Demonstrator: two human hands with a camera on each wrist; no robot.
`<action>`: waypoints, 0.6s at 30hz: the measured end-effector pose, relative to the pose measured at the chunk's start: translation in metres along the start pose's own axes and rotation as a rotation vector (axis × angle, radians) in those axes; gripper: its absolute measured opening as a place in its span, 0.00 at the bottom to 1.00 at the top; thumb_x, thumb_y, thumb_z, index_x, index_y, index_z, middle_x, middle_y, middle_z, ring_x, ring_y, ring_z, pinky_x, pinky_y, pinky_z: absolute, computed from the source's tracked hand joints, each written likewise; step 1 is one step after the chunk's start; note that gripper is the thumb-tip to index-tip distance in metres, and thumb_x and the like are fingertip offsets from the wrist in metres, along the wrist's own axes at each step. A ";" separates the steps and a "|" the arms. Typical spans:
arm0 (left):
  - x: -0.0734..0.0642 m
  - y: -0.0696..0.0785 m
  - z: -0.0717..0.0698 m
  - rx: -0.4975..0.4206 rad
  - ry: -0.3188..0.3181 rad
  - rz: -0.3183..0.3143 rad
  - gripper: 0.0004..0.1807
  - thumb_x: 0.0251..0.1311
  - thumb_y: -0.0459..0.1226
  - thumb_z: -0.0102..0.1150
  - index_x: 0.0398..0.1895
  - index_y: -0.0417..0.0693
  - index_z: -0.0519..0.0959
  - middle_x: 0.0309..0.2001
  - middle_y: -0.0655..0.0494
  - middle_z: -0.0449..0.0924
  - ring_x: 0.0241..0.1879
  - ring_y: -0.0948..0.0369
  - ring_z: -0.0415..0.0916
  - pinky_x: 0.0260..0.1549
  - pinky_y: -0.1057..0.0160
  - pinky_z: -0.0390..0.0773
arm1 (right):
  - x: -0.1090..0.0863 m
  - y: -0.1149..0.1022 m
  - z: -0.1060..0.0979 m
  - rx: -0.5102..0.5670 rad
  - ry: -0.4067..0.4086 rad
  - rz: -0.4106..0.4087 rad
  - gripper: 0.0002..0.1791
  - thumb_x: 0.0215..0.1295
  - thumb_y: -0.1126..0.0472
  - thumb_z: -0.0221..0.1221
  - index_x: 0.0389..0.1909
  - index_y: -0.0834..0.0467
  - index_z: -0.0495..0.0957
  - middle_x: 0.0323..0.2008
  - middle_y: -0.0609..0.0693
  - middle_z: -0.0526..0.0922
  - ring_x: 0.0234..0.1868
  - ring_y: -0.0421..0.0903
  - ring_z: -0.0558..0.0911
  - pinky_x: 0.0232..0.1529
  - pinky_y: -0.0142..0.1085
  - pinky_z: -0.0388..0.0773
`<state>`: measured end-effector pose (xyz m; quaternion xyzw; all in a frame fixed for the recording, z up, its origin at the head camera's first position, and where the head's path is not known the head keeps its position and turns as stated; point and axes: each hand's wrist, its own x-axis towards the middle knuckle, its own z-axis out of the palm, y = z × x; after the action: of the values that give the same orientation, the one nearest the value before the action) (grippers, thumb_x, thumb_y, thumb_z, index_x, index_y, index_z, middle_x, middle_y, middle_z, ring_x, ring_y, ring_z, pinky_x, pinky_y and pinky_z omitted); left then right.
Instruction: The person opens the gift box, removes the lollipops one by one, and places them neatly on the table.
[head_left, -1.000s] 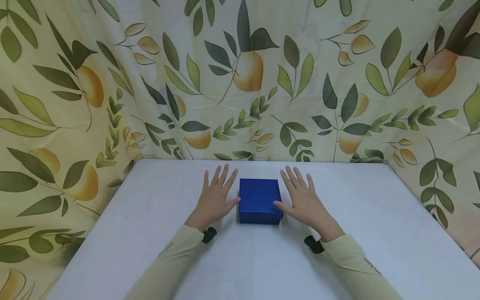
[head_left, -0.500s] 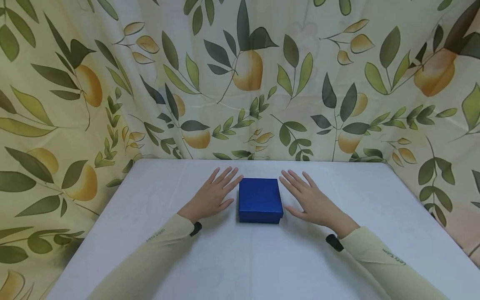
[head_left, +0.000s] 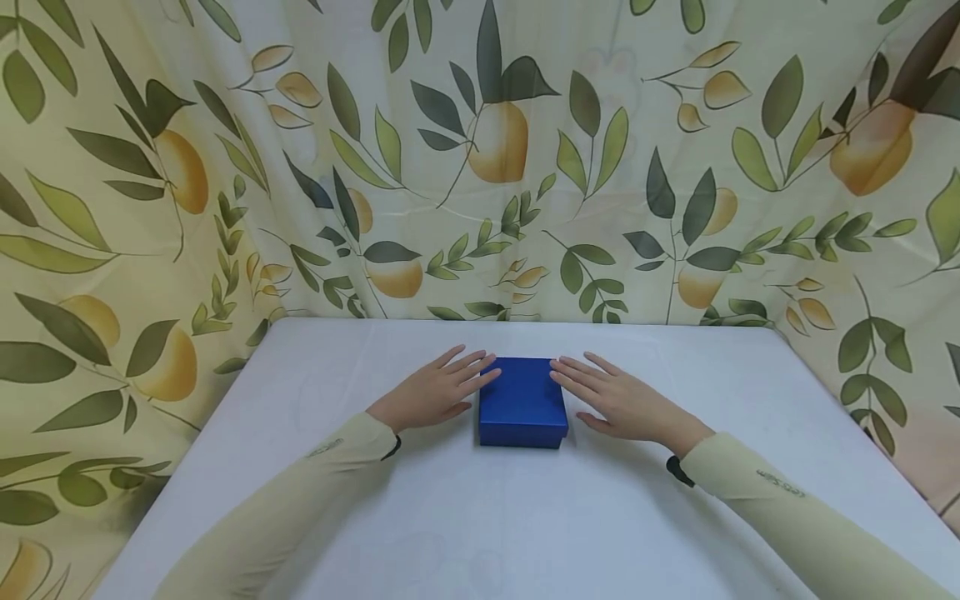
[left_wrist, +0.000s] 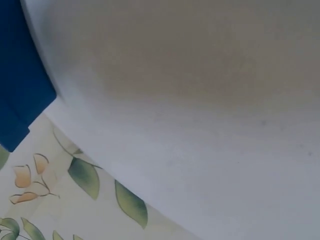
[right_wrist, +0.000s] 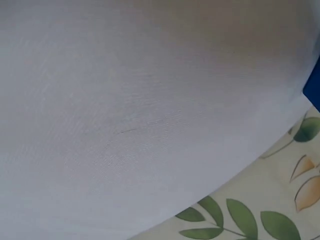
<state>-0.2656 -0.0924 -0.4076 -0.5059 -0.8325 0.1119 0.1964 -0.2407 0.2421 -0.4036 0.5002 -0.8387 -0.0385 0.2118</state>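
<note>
A blue lidded box (head_left: 522, 400) sits on the white table in the head view. My left hand (head_left: 438, 387) is at its left side, fingers straight, with the fingertips overlapping the lid's far left corner in this view. On the other side, my right hand (head_left: 618, 398) has its fingers extended, the tips over the lid's right edge and the thumb lower, beside the box. In the left wrist view a corner of the blue box (left_wrist: 22, 75) shows at the left edge. Only a sliver of the blue box (right_wrist: 314, 87) appears in the right wrist view. Neither wrist view shows fingers.
The white table (head_left: 480, 517) spreads around the box, its far edge just behind it. A curtain (head_left: 480, 250) printed with leaves and fruit hangs behind and to the sides. Dark wrist straps (head_left: 678, 472) show below the sleeves.
Both hands first drew slightly apart from the box and turned more sideways. They have since come inward, bringing the fingertips over the lid's edges. The box has stayed in place.
</note>
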 end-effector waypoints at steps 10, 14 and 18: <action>0.006 0.000 0.004 0.008 -0.040 0.052 0.36 0.61 0.47 0.58 0.70 0.51 0.59 0.71 0.53 0.60 0.71 0.58 0.56 0.70 0.57 0.55 | 0.005 -0.002 0.011 -0.018 -0.076 -0.045 0.40 0.52 0.55 0.68 0.66 0.59 0.63 0.66 0.54 0.69 0.66 0.50 0.69 0.67 0.46 0.63; 0.008 0.001 0.007 -0.051 -0.061 0.054 0.35 0.61 0.46 0.59 0.70 0.50 0.60 0.70 0.52 0.61 0.70 0.58 0.59 0.69 0.58 0.57 | 0.007 -0.002 0.014 -0.011 -0.087 -0.040 0.39 0.53 0.57 0.67 0.66 0.59 0.64 0.65 0.53 0.70 0.66 0.49 0.70 0.63 0.49 0.68; 0.010 0.002 0.010 -0.085 -0.066 0.053 0.34 0.61 0.45 0.59 0.69 0.49 0.62 0.68 0.53 0.64 0.68 0.59 0.62 0.68 0.59 0.60 | 0.008 -0.002 0.016 0.004 -0.105 -0.027 0.37 0.55 0.57 0.66 0.66 0.59 0.64 0.65 0.54 0.70 0.65 0.50 0.70 0.63 0.49 0.67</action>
<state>-0.2725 -0.0824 -0.4153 -0.5316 -0.8289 0.0982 0.1441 -0.2484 0.2322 -0.4161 0.5090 -0.8420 -0.0661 0.1660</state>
